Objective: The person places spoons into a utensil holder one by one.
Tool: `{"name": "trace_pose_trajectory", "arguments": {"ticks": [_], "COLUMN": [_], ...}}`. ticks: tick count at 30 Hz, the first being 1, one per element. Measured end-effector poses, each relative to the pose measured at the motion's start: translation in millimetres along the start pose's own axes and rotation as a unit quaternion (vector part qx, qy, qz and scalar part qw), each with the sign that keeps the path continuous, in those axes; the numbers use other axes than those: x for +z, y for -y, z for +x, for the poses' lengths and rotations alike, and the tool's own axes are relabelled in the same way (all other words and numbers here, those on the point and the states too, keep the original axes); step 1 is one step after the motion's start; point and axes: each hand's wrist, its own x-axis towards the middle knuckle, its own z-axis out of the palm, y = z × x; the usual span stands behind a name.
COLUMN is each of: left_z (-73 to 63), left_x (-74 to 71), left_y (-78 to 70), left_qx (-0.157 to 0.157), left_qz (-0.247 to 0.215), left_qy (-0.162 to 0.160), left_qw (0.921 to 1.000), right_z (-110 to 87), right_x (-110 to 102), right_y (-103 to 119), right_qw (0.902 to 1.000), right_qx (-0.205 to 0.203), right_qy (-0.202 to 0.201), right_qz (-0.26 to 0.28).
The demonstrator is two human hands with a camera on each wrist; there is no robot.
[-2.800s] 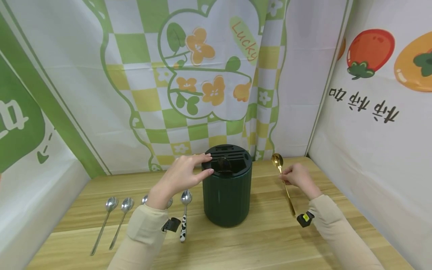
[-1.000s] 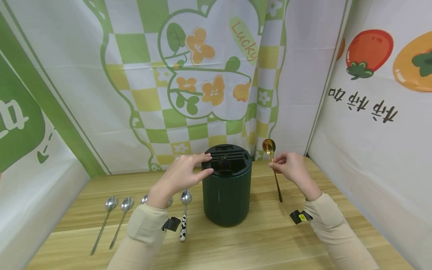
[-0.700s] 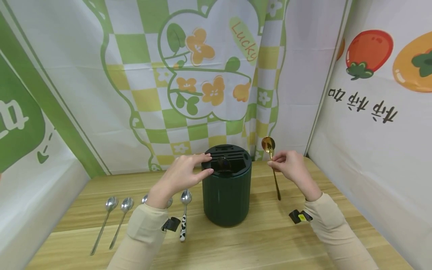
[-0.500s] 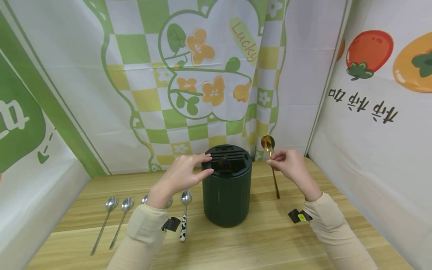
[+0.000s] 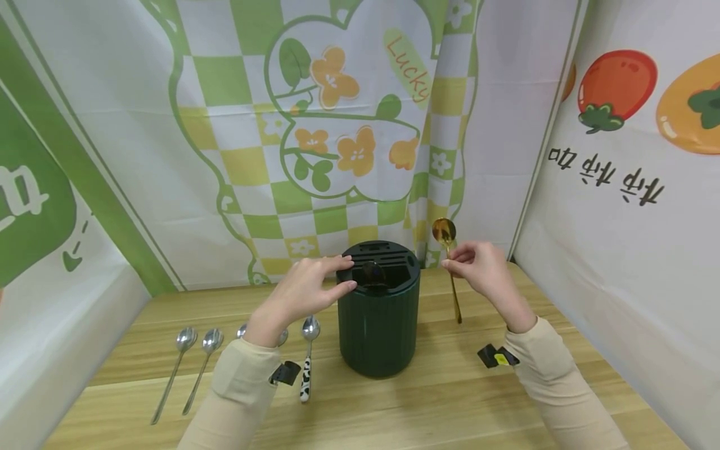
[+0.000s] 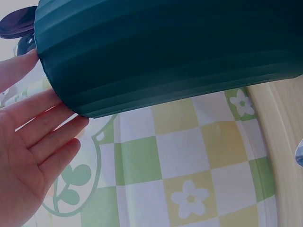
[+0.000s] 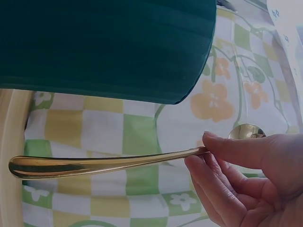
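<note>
In the head view, a gold spoon [image 5: 444,230] is pinched near its neck between the thumb and fingertips of my right hand [image 5: 486,270]. Its bowl points up and its handle [image 7: 85,166] hangs down, to the right of a dark green ribbed utensil holder [image 5: 378,331]. My left hand [image 5: 304,284] rests its straight fingers and thumb at the left rim of the holder's slotted black lid. From the lid's large opening a dark spoon bowl [image 6: 18,22] sticks up.
Left of the holder, several silver spoons lie in a row on the wooden table [image 5: 427,412]; my left wrist partly covers some. One spoon [image 5: 305,378] has a black-and-white spotted handle. A patterned curtain [image 5: 242,162] hangs behind the table.
My right hand has lifted the gold spoon from near the table's right side, tipped it more upright and carried it up and left, closer to the holder. The left hand stays at the rim.
</note>
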Motion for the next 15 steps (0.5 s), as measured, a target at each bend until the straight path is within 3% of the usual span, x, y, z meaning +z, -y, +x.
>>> {"name": "trace_pose_trajectory", "arguments": {"ticks": [15], "left_z": [-0.2], "left_x": [-1.0], "left_y": [-0.3], "left_qx": [0.003], "left_qz": [0.001], "left_qy": [0.000], "left_qw": [1.0000], "right_z": [2.1], "right_x": [-6.8], "right_y": [20.3], "right_qw": [0.9990], "right_qx": [-0.035], "right_qy": [-0.025], "right_qz": [-0.007]}}
